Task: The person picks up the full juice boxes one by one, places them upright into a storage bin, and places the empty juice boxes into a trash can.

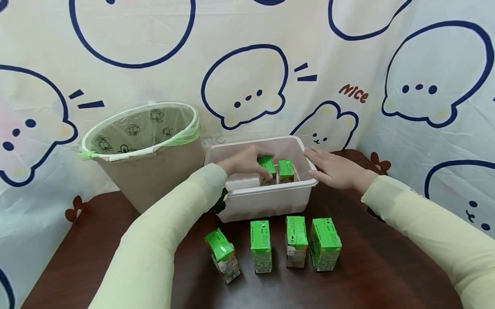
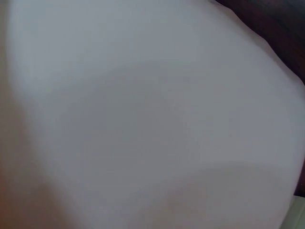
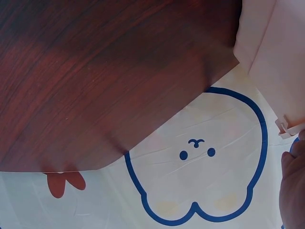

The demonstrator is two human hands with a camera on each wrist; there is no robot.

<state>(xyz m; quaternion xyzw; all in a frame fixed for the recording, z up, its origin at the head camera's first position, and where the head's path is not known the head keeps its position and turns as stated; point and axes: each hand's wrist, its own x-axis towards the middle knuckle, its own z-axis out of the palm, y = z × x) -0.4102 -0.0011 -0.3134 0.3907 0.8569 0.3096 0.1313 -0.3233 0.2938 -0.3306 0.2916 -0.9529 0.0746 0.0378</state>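
Note:
A pale pink plastic bin (image 1: 271, 202) stands on the table, and its wall fills most of the left wrist view. Reaching inside it, my left hand (image 1: 244, 160) pinches a green-topped drink carton (image 1: 266, 163) between thumb and fingers. A second drink carton (image 1: 286, 170) stands just to the right of that one, in the bin. My right hand (image 1: 336, 169) rests against the bin's right rim with its fingers straight. In front of the bin stand several more green drink cartons (image 1: 261, 247) in a row; the leftmost carton (image 1: 222, 249) is turned at an angle.
A tall trash can (image 1: 156, 171) with a green-edged liner stands left of the bin. The dark wooden table (image 1: 375, 260) carries everything. Behind it hangs a cloth (image 1: 241, 29) with cartoon outlines. A whitish block-like shape (image 1: 244, 181) shows inside the bin's left part.

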